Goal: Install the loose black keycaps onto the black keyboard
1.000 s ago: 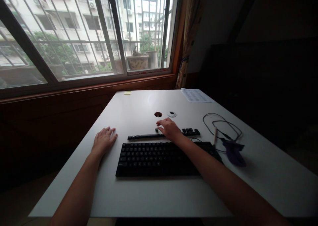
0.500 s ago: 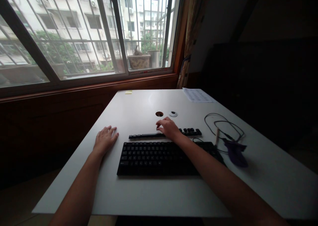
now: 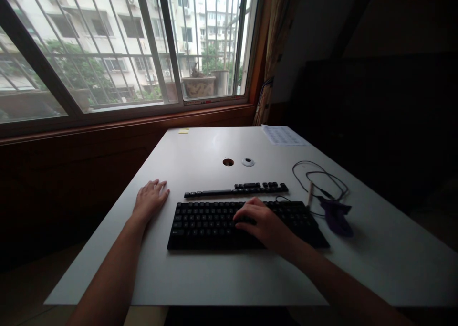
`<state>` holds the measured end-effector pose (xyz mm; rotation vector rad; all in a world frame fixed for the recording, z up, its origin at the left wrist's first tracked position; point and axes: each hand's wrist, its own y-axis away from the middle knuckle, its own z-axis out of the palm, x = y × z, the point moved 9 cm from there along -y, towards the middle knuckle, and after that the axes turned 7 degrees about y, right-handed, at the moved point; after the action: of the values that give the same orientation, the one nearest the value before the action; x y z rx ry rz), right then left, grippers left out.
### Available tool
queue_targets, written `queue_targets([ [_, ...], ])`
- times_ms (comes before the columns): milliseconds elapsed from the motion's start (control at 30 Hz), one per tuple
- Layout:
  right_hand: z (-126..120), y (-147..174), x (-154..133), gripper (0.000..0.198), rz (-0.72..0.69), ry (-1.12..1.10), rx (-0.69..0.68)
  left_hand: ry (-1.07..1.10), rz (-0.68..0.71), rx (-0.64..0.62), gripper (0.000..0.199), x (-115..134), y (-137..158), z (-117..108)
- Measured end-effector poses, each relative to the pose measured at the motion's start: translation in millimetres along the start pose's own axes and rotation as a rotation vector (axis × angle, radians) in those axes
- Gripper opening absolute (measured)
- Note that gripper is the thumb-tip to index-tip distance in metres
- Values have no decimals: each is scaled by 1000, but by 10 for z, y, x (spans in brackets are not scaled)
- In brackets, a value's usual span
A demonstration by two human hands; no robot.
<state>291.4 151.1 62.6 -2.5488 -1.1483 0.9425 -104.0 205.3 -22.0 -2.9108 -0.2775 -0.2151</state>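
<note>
The left hand (image 3: 148, 201) lay flat, released, on the smooth white worktop (image 3: 207, 280); the right hand (image 3: 258, 220) curled over the black rectangular keyboard (image 3: 202, 223), its grasp impossible to tell.

A yellow paper note (image 3: 183, 131) and white printed sheets (image 3: 284, 135) lie near the far edge of the white tabletop (image 3: 207, 149). A white disc (image 3: 244, 163) sits beside a round hole (image 3: 228, 163). A patterned fabric curtain (image 3: 264, 104) hangs beside the metal-barred window (image 3: 125, 49).
</note>
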Motion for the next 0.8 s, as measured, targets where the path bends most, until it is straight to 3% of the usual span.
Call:
queue_targets([
  [233,145,194,-169,17,-102,73,41,-9,7,7,58,-12,-6,7],
  [500,131,251,-247,7,-147,140,105,-12,18,7,59,-12,-11,7],
  [800,174,264,-355,10,-194,260,116,-4,20,12,58,-12,-10,8],
])
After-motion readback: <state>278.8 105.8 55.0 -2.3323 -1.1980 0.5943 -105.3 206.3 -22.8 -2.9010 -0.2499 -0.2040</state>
